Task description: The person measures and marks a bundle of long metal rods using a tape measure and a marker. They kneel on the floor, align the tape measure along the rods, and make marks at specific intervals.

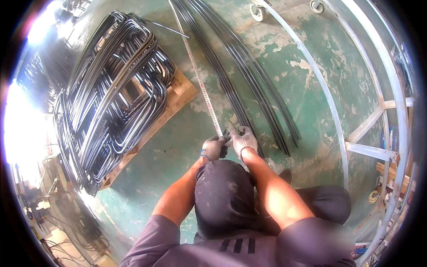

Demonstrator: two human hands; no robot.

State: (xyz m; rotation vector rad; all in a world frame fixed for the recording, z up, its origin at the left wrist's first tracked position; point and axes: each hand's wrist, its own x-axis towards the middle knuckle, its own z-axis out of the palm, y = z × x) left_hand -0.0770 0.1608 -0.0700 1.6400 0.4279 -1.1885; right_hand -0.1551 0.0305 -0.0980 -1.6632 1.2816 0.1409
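Observation:
A long measuring tape, white with red and dark marks, stretches over the floor from the far edge to my hands. My left hand, in a grey-white work glove, is closed around its near end. The tape's case, if it is there, is hidden in the glove. My right hand, gloved too, meets the left at the fingertips; its fingers are bent together, and what they hold is too small to tell. Just right of the tape lie dark metal rods in a bundle, their near ends beside my right hand.
Bent metal tube frames are piled on a wooden pallet at the left. More dark rods lie farther right. A metal frame with caster wheels curves along the right side. The green floor is worn.

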